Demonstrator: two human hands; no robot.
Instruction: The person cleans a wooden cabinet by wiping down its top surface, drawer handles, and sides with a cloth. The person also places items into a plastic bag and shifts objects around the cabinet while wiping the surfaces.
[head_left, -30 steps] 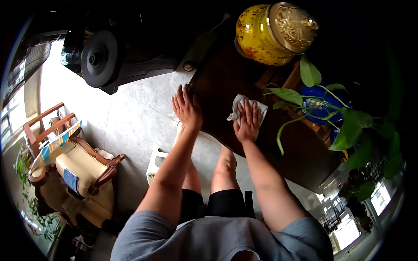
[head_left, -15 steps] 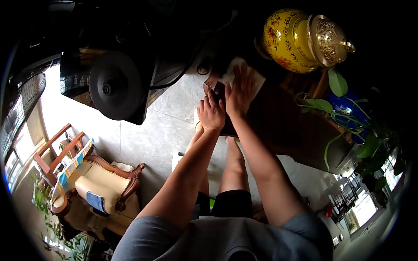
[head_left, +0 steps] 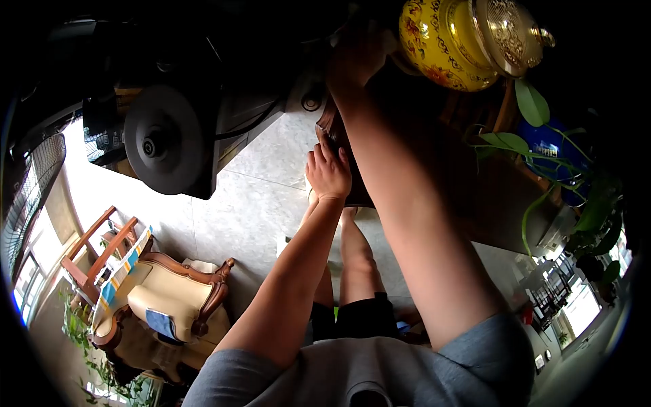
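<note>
My right hand [head_left: 356, 57] reaches far forward over the dark wooden tabletop [head_left: 420, 136], deep in shadow. Part of a white cloth [head_left: 388, 42] shows at its fingers, beside the base of the yellow jar; the finger details are dim. My left hand [head_left: 329, 173] rests on the carved near-left edge of the table [head_left: 325, 122], fingers stretched over it and holding nothing loose. A yellow floral jar with a gold lid [head_left: 441, 44] stands just right of my right hand.
A black round-based device [head_left: 159, 139] is at the left, with a dark cable [head_left: 251, 129] toward the table. A trailing plant [head_left: 532, 105] and a blue container [head_left: 553, 156] are at the right. A cream wood-trimmed armchair [head_left: 169, 298] stands lower left on grey tiles [head_left: 254, 197].
My right hand has moved forward and slightly left with the white cloth, from the lit part of the tabletop into shadow. My left hand stays at the table edge. The view has shifted slightly.
</note>
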